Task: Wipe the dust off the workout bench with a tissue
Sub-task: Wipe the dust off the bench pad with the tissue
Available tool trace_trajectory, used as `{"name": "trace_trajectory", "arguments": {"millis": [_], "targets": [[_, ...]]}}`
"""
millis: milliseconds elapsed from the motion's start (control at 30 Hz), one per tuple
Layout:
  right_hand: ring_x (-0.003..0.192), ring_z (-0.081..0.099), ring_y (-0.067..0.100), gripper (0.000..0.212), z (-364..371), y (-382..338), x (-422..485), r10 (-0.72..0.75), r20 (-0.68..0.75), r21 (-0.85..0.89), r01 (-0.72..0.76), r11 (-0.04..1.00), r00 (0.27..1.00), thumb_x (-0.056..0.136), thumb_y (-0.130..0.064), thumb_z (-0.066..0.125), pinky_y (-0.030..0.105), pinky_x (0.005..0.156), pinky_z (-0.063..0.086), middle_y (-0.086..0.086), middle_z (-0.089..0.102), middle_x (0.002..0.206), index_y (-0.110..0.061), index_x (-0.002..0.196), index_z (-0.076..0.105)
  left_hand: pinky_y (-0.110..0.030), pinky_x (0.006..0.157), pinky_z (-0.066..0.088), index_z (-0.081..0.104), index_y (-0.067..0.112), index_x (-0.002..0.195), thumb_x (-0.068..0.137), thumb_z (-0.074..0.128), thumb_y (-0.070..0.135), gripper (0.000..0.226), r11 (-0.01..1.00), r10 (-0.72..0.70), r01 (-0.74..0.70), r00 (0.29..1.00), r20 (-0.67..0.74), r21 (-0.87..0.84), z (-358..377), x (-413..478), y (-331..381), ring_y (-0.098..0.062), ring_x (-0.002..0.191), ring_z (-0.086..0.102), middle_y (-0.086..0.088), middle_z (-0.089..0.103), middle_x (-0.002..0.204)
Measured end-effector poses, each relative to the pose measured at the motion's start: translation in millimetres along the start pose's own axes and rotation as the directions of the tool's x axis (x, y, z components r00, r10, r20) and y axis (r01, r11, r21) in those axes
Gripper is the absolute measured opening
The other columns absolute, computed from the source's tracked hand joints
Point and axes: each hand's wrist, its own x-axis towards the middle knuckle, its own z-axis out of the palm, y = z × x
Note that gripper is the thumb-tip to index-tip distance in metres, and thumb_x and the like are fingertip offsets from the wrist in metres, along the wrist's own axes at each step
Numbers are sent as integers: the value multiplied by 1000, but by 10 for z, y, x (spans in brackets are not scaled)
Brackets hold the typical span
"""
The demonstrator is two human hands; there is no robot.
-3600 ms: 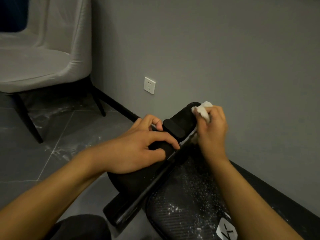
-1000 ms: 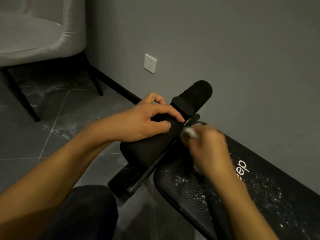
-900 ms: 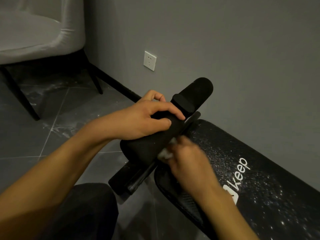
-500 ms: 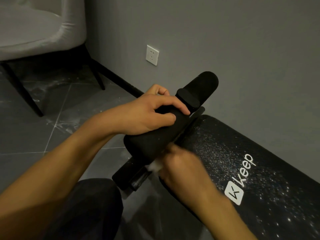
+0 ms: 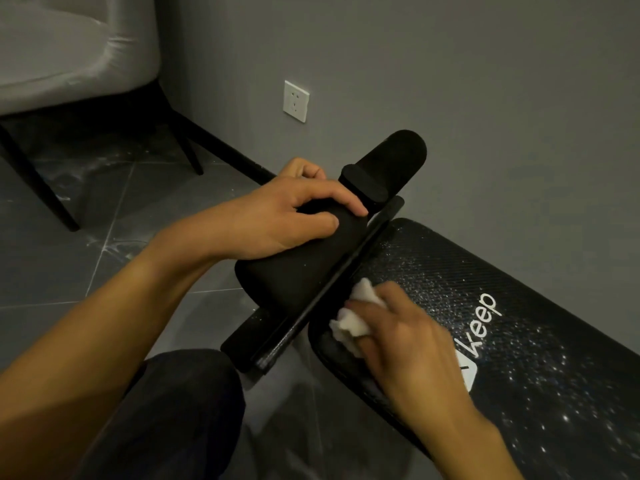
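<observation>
right hand [image 5: 412, 344] presses a crumpled tissue [image 5: 353, 317] onto the dusty bench [image 5: 519, 358]; left hand [image 5: 277, 220] clamps the foam roller [image 5: 311, 265]; chair [image 5: 69, 46] and wall socket [image 5: 295, 101] lie beyond.

You face a plain grey wall [image 5: 415, 64] in dim light, with a white power socket [image 5: 295, 101] set low on it above a dark skirting board [image 5: 221, 147]. Far left stands a grey upholstered chair [image 5: 69, 46] on black legs, over dark marbled floor tiles [image 5: 86, 265] with pale grout lines.
</observation>
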Motion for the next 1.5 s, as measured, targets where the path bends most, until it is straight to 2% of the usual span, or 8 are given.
{"name": "trace_trajectory", "arguments": {"millis": [367, 567, 667, 800, 1000, 1233, 1400, 1500], "targets": [[111, 48, 20, 54, 50, 102, -310, -118, -95, -49, 114, 992, 988, 90, -58, 57, 34, 92, 35, 2, 53, 129, -18, 125, 66, 4, 84, 30, 61, 59, 109, 84, 51, 40, 33, 1000, 8, -9, 1000, -19, -1, 29, 1, -20, 16, 104, 36, 15, 39, 110], [89, 61, 24, 25, 282, 82, -472, -272, -208, -39, 270, 962, 940, 91, -17, 72, 35, 79, 48, 3, 66, 116, -11, 115, 70, -2, 87, 33, 61, 62, 108, 90, 53, 40, 29, 1000, 3, -3, 1000, -8, 1, 13, 11, -46, 12, 108, 38, 18, 39, 110], [88, 60, 20, 31, 154, 186, -440, -289, -137, -55, 284, 957, 947, 91, -18, 69, 34, 77, 52, 0, 65, 108, -16, 122, 65, -4, 88, 34, 61, 63, 109, 86, 53, 43, 32, 1000, -1, 1, 1000, -5, 8, 13, 20, -54, 8, 111, 39, 18, 39, 110], [89, 54, 10, 18, -18, 355, -192, -46, -201, 111, 69, 991, 979, 101, -21, 59, 23, 83, 44, -11, 60, 101, -20, 117, 68, -8, 89, 35, 60, 62, 110, 82, 51, 45, 34, 1000, -9, 9, 1000, -5, 23, 5, 31, -57, 5, 112, 40, 16, 39, 109], [95, 52, 11, 31, 10, 201, -220, -241, -46, 173, 245, 954, 969, 104, -33, 44, 21, 85, 45, -6, 58, 106, -19, 118, 69, -8, 92, 35, 60, 64, 110, 75, 51, 58, 37, 999, 13, -13, 1000, -9, 31, 2, 38, -103, 0, 114, 41, 14, 40, 112], [95, 55, 17, 17, 7, 646, 513, -24, -145, 88, 37, 995, 989, 95, -16, 57, 39, 88, 50, -4, 57, 104, -23, 104, 70, -2, 87, 36, 60, 64, 109, 79, 52, 46, 35, 1000, 1, -1, 1000, -1, 21, 0, 36, -51, 1, 110, 43, 12, 40, 114], [96, 57, 6, 24, -67, 304, 173, -280, 55, 276, 255, 927, 959, 93, -23, 57, 18, 87, 48, -4, 54, 108, -22, 113, 70, 3, 84, 33, 60, 60, 110, 80, 52, 43, 35, 1000, 13, -13, 1000, -15, 5, 15, 24, -49, 6, 109, 42, 11, 40, 113], [88, 57, 5, 32, -114, 456, 301, -218, 38, 231, 204, 951, 975, 93, -35, 52, 15, 77, 48, -6, 52, 105, -24, 115, 72, 1, 84, 36, 60, 62, 109, 79, 52, 48, 34, 1000, 6, -6, 1000, -7, 10, 4, 36, -62, 3, 109, 43, 12, 40, 113]]}}
